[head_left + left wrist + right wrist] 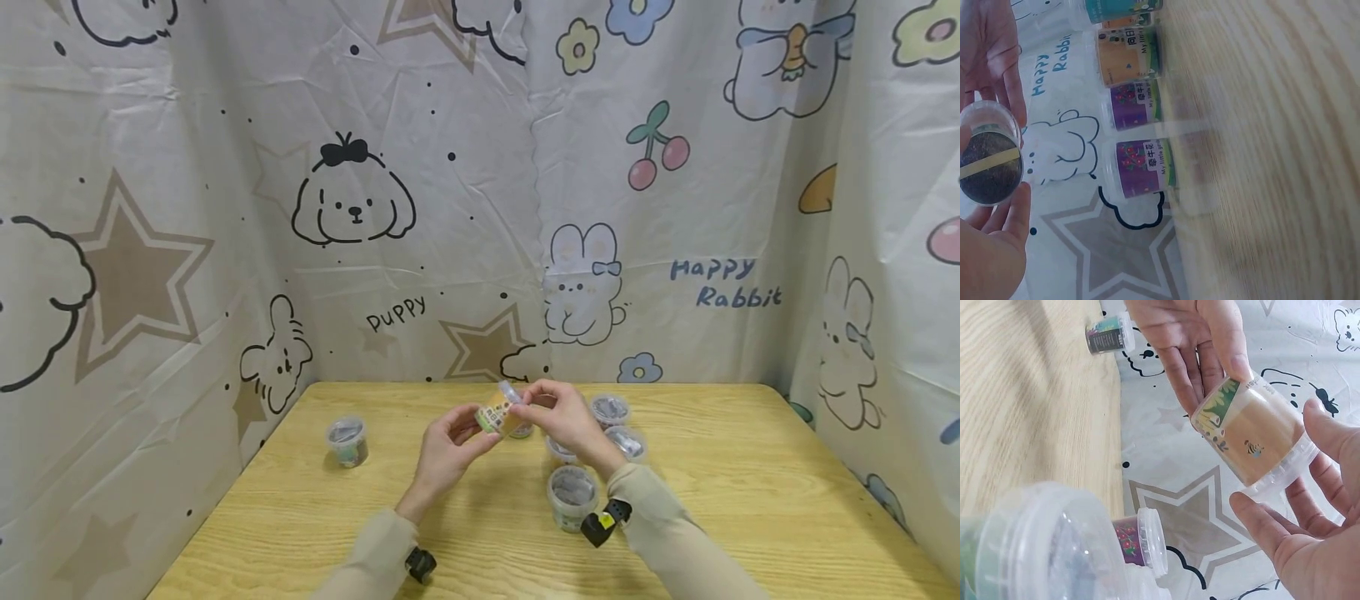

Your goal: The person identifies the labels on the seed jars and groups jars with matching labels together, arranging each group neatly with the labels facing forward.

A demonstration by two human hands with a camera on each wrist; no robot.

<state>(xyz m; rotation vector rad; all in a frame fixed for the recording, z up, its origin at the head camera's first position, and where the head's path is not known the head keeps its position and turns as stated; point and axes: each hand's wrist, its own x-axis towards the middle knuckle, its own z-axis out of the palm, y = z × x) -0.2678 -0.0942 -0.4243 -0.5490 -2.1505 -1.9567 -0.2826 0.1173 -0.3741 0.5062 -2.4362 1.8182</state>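
Between both hands is a clear plastic tub (pixel 495 415) with an orange label, tilted and raised over the table. My left hand (pixel 442 452) grips it round the base end, thumb on one side and fingers on the other. At the translucent lid end, my right hand (pixel 564 419) holds it between thumb and fingers. A printed bee and green leaves show on the tub's label (pixel 1254 434) in the right wrist view. From the left wrist, its see-through base (pixel 991 175) shows dark contents and a yellowish strip across it.
Similar lidded tubs cluster by my right forearm, the nearest tub (pixel 572 497) beside the wrist strap. One tub (pixel 347 442) stands alone at the left. Purple-labelled tubs (pixel 1141 167) stand near an orange-labelled tub (pixel 1125 56). A patterned curtain (pixel 465 208) hangs behind the wooden table (pixel 285 525).
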